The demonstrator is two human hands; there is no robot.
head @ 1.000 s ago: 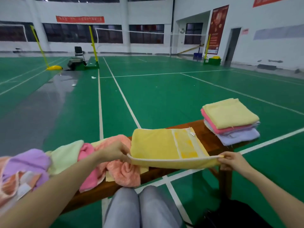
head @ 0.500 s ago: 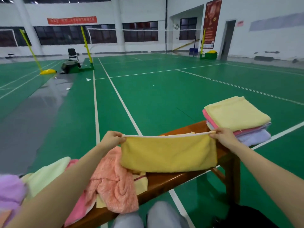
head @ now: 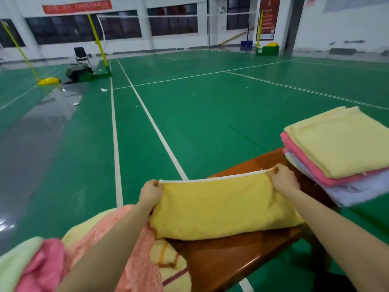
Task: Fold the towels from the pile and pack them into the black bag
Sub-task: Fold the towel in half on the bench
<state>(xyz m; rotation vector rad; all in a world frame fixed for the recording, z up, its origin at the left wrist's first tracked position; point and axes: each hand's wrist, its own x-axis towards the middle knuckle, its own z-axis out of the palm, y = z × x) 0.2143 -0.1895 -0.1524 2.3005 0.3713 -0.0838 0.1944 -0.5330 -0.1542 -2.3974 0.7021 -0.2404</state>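
A yellow towel [head: 221, 207] lies folded over on the brown wooden bench [head: 227, 260]. My left hand [head: 150, 191] pinches its far left corner and my right hand [head: 284, 178] pinches its far right corner, with the white-trimmed edge stretched between them. Left of it sits the unfolded pile [head: 52, 260] of peach, pink, pale green and striped yellow towels. At the bench's right end stands a stack of folded towels [head: 341, 157], pale yellow on top, pink and lavender below. A dark shape at the lower right edge [head: 341, 281] may be the black bag; I cannot tell.
The bench stands on a green badminton court floor [head: 210, 112] with white lines. Far off are yellow net posts [head: 97, 39], a black chair [head: 81, 54] and a dark machine [head: 77, 70]. A wet grey strip runs along the left.
Both hands carried the towel's near edge up and away over the far edge, folding it in half. The towel has settled lower onto the bench. The camera tilted up and moved closer.
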